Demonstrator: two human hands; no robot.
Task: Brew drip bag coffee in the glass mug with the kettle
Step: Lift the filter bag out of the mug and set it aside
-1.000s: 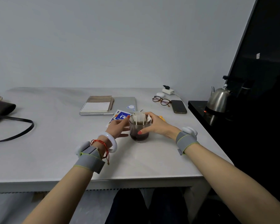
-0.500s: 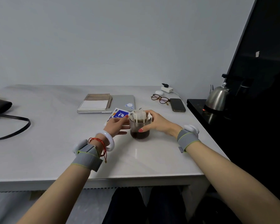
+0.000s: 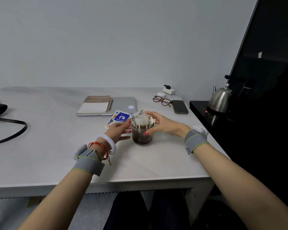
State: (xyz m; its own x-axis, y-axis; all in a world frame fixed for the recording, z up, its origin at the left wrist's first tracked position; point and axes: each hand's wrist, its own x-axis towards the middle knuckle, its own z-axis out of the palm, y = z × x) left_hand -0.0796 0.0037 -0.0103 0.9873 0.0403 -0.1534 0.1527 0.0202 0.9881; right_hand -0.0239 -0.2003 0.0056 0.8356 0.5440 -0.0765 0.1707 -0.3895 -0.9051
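Observation:
The glass mug [image 3: 142, 137] stands on the white table [image 3: 48, 146], holding dark coffee in its lower half. A white drip bag [image 3: 142, 122] hangs open across its rim. My left hand [image 3: 118, 131] reaches in from the left, with thumb and forefinger pinched at the bag's paper ear on the rim. My right hand [image 3: 163, 124] cups the mug's right side, thumb on the front glass and fingers curled behind the bag. The steel kettle [image 3: 220, 100] sits on a black hob [image 3: 199, 105] to the right, apart from both hands.
A torn blue sachet [image 3: 119, 118] lies just behind my left hand. Farther back are a notebook [image 3: 95, 105] on a laptop [image 3: 125, 103], glasses [image 3: 162, 100], a phone [image 3: 179, 106] and a charger [image 3: 169, 90]. A dark bag's strap [image 3: 15, 128] lies at the left.
Both hands stay at the mug in the same hold. Only my head view has shifted slightly, so the scene sits a little higher in the frame.

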